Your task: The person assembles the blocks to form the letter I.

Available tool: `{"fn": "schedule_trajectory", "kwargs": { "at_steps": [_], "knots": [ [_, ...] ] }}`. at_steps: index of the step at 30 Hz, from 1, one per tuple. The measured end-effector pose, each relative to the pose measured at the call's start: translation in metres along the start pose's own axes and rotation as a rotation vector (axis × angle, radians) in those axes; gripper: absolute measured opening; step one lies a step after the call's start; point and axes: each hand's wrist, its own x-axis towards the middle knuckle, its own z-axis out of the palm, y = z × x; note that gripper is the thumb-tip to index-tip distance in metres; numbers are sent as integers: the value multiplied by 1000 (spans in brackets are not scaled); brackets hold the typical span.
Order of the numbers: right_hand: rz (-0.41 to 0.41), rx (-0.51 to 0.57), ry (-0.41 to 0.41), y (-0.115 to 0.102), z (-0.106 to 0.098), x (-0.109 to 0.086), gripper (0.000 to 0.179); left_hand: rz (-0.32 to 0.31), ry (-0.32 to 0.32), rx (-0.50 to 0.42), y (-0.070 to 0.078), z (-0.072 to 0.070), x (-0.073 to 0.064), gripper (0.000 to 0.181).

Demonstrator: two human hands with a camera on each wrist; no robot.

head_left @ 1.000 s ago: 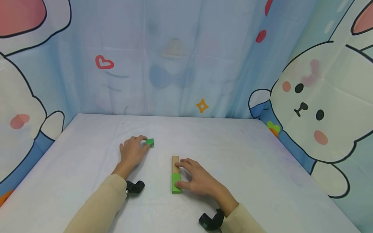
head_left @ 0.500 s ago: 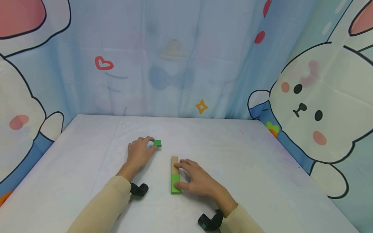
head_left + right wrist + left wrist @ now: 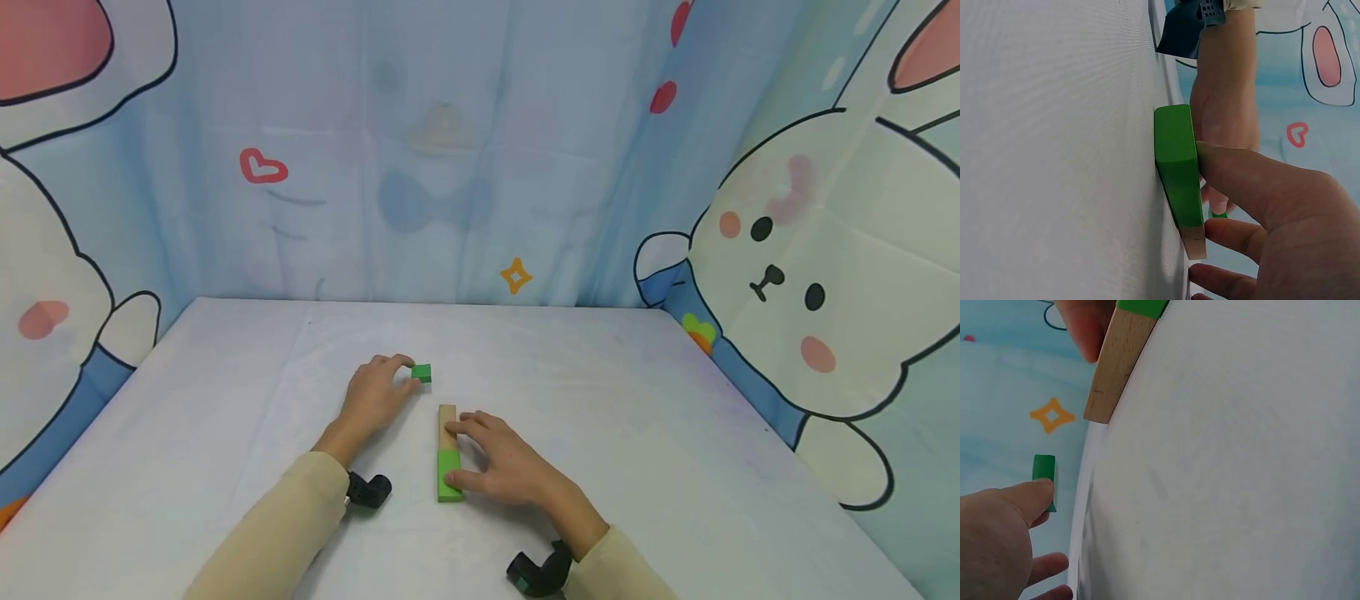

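A small green block (image 3: 422, 373) is pinched between the thumb and fingers of my left hand (image 3: 375, 395), beyond the other blocks; the left wrist view shows that green block (image 3: 1043, 467) under the thumb. On the table, a longer green block (image 3: 449, 487) and a plain wooden block (image 3: 447, 417) lie end to end in one line, the green one nearer me. My right hand (image 3: 506, 462) rests at their right side. Its thumb touches the longer green block (image 3: 1175, 134), and a finger touches the wooden block (image 3: 1194, 242). The rest of the fingers reach past loosely.
A white cloth covers the table (image 3: 600, 400). Behind it hangs a light blue curtain (image 3: 450, 167) with cartoon prints. Black camera mounts sit on both wrists, the left mount (image 3: 369, 490) and the right mount (image 3: 540, 571), close to the table surface.
My left hand has moved right with the small green block, nearer to the far end of the wooden block. The right hand and the two lined-up blocks have stayed put.
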Motion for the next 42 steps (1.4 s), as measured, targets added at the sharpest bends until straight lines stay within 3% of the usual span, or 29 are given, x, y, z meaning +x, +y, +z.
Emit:
{"fn": "schedule_trajectory", "kwargs": {
  "at_steps": [27, 42],
  "knots": [
    [-39, -13, 3, -1, -2, -2, 70, 20, -11, 24, 29, 22, 7, 38],
    [-64, -23, 21, 1, -1, -2, 70, 33, 26, 96, 31, 28, 7, 34]
  ]
}}
